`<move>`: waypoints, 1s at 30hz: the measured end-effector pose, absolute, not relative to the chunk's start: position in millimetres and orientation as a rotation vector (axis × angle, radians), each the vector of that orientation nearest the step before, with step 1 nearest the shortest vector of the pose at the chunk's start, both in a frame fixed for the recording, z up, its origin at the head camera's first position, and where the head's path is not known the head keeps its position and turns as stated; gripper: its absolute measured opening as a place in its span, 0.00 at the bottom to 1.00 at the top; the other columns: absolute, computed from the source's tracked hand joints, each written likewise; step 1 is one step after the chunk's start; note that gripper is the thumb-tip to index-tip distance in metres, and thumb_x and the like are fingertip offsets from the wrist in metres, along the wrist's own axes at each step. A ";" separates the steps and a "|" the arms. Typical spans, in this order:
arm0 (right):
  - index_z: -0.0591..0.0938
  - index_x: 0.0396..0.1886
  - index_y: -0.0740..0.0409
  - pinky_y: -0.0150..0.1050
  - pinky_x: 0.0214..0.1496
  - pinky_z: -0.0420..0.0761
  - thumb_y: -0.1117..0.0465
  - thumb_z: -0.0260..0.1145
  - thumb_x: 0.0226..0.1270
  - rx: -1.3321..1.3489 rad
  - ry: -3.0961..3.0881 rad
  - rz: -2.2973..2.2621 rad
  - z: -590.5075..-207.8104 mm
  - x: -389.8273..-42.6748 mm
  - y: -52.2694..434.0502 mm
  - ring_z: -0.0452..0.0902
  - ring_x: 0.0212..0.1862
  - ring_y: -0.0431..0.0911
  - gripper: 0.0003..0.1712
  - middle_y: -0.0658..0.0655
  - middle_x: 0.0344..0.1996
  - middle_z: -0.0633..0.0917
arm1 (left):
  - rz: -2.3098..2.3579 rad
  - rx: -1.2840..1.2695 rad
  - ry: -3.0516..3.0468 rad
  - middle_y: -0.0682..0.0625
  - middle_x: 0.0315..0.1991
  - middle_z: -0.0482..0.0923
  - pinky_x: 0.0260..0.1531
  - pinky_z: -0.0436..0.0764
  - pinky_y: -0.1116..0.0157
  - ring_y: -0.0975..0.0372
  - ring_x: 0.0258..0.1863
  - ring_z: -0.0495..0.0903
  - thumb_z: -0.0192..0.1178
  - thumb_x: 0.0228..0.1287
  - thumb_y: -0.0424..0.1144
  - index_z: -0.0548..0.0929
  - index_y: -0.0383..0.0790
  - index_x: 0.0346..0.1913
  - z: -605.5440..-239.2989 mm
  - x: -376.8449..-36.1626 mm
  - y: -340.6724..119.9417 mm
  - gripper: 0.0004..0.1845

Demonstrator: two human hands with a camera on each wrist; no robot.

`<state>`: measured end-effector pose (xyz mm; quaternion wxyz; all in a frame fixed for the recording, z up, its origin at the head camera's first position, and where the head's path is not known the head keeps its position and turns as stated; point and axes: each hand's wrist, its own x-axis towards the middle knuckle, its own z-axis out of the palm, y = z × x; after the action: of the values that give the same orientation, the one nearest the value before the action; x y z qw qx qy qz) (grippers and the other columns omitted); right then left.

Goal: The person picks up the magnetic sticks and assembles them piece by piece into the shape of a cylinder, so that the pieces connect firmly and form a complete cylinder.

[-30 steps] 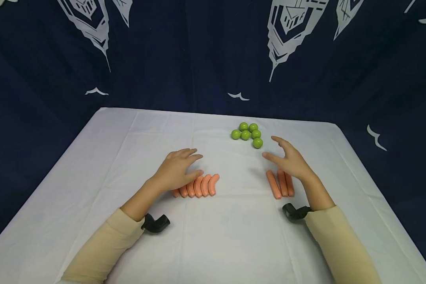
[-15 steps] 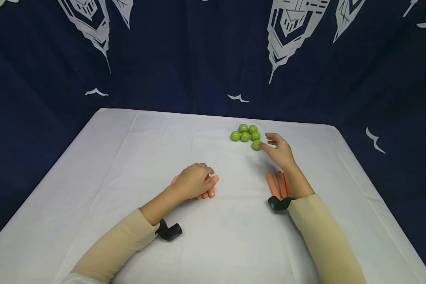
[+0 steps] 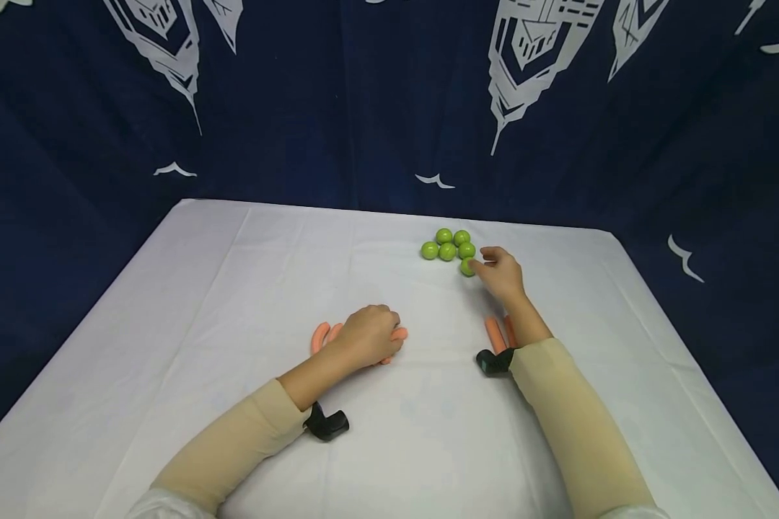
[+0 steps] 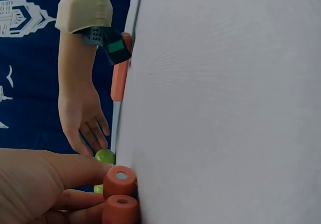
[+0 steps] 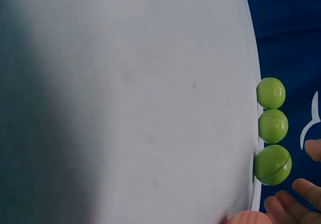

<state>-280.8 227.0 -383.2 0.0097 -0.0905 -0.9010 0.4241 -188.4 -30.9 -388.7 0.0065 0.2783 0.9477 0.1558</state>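
Observation:
My left hand (image 3: 371, 335) bends over a row of curved pinkish-orange sausages (image 3: 320, 337), thumb and fingers around the right-hand one (image 3: 399, 334). In the left wrist view its thumb lies against a sausage end (image 4: 120, 181), with a second end just below. Most of the row's middle is hidden beneath the hand. My right hand (image 3: 501, 275) reaches to the nearest ball of a green group (image 3: 447, 251). Its thumb overlaps that ball (image 3: 467, 267) in the head view, while the fingers are spread apart beyond it. In the right wrist view the fingers (image 5: 301, 199) show a gap from the ball.
Straighter sausages (image 3: 495, 335) lie under the right forearm, partly hidden. A black camera mount (image 3: 327, 423) sits at the left wrist, another (image 3: 493, 362) at the right. The white-covered table (image 3: 234, 288) meets a dark blue curtain (image 3: 298, 94) with white drawings.
My left hand has come down and right onto the sausage row, fingers curling; the right-hand sausage has shifted slightly. My right hand has moved left to the nearest green ball.

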 end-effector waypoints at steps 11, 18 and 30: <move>0.70 0.65 0.69 0.50 0.61 0.71 0.55 0.63 0.67 -0.292 -2.839 1.258 -394.0 -287.2 227.9 0.70 0.61 0.59 0.32 0.68 0.59 0.75 | 0.442 0.939 3.006 0.54 0.19 0.68 0.23 0.71 0.65 0.62 0.22 0.70 0.64 0.60 0.37 0.74 0.46 0.20 -394.9 -186.3 -25.2 0.13; 0.72 0.62 0.71 0.49 0.59 0.72 0.56 0.65 0.66 -0.222 -2.852 1.184 -399.8 -288.5 226.6 0.72 0.57 0.59 0.31 0.69 0.55 0.78 | 0.441 0.959 3.013 0.54 0.19 0.68 0.22 0.71 0.65 0.62 0.21 0.70 0.63 0.60 0.37 0.76 0.45 0.20 -395.5 -185.6 -23.9 0.12; 0.72 0.59 0.70 0.49 0.59 0.72 0.57 0.65 0.65 -0.260 -2.824 1.208 -404.0 -288.0 228.2 0.72 0.57 0.58 0.28 0.68 0.55 0.77 | 0.458 0.971 3.006 0.55 0.20 0.68 0.22 0.71 0.65 0.63 0.21 0.70 0.64 0.60 0.37 0.77 0.45 0.22 -395.6 -185.2 -23.8 0.10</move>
<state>-288.0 228.2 -404.0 0.0295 -0.0843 -0.9157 0.3917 -185.2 -23.8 -395.6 -0.0250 0.3042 0.9414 0.1433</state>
